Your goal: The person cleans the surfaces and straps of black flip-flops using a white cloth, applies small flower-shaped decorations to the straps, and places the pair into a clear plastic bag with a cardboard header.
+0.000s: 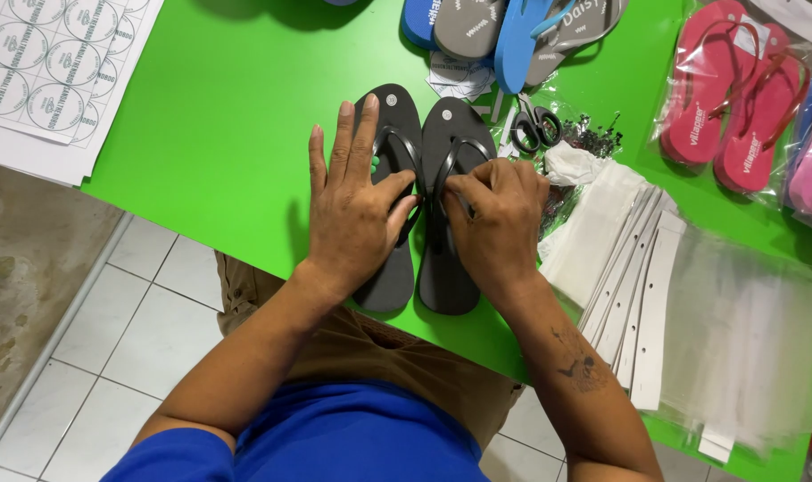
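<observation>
Two black flip-flops lie side by side on the green table [219, 116], toes pointing away from me. My left hand [357, 210] rests flat on the left flip-flop [395, 116], fingers stretched out, its thumb against the strap. My right hand [500, 219] lies curled on the right flip-flop [458, 129], its fingertips pinching at the straps between the two sandals. What the fingers pinch is hidden.
Black scissors [535, 125] lie just beyond my right hand. A stack of white card strips [638, 286] and clear plastic bags [745, 339] lies at right. Red bagged flip-flops [736, 98] sit far right, blue and grey ones [504, 31] at the back, sticker sheets [53, 67] at left.
</observation>
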